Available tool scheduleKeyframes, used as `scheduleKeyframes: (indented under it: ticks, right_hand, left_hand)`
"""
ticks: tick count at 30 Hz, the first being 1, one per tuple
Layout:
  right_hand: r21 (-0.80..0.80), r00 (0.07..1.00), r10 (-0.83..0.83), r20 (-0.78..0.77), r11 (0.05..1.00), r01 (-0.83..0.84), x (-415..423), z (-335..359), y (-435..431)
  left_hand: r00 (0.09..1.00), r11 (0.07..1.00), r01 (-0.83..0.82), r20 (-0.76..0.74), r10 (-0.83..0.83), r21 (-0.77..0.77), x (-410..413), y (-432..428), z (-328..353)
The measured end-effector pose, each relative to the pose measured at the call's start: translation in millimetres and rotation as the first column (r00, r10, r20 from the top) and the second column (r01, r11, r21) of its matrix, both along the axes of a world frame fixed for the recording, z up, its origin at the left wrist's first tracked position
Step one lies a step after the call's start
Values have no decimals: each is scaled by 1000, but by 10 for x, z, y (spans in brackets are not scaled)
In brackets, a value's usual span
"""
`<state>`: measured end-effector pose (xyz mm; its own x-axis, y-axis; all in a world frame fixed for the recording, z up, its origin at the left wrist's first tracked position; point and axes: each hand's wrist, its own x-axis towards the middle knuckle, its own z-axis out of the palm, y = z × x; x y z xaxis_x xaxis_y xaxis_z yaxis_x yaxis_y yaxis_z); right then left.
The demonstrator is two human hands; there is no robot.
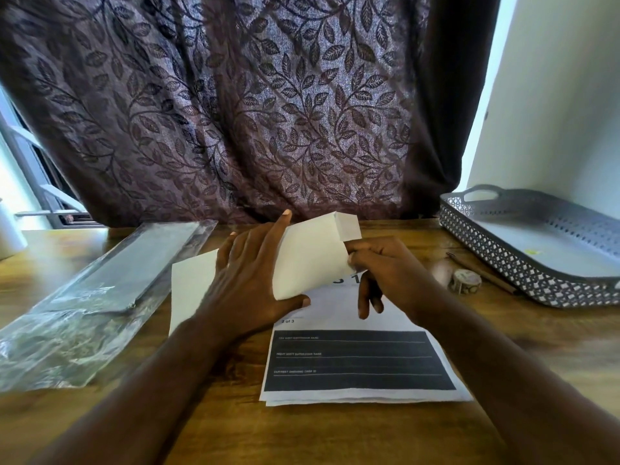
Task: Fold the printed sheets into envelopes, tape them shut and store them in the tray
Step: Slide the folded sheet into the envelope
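A white sheet (312,256), partly folded and curled, is held above the wooden table, with a small folded flap at its far top corner. My left hand (248,273) lies over its left part with the thumb under the lower edge. My right hand (385,266) pinches the sheet's right edge. Under both hands lies a small stack of printed sheets (359,360) with a black form block, marked "2 of 3". A grey perforated tray (496,253) stands at the right. A small roll of patterned tape (465,280) lies just left of the tray.
A crinkled clear plastic sleeve (94,297) lies across the table's left side. A brown pencil-like stick (483,273) rests between the tape and the tray. A leaf-patterned curtain (235,112) hangs behind the table. A white object (10,233) stands at the far left edge.
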<state>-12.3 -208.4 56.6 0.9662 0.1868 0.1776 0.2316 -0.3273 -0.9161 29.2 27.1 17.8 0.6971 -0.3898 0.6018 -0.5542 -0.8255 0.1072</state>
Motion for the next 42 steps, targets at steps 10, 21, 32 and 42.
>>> scheduleKeyframes:
  ticks: [10,21,32,42]
  right_hand:
    - [-55,1000,19,6,998,-19,-27,-11,29]
    - [257,800,-527,288,847,466,113,3,-234]
    - [173,971,-156,-179,967,187,78,-126,90]
    - [280,959,-259,-115,918,282,169,-133,-114]
  left_hand:
    - [1000,1000,-21,-10,22,23,2,12,1]
    - [1000,1000,5,-12,-4,19,-20,4,25]
    - [999,1000,2,-51,0,24,21,15,-22]
    - [949,952,-255,-233,213,-168,151,268,38]
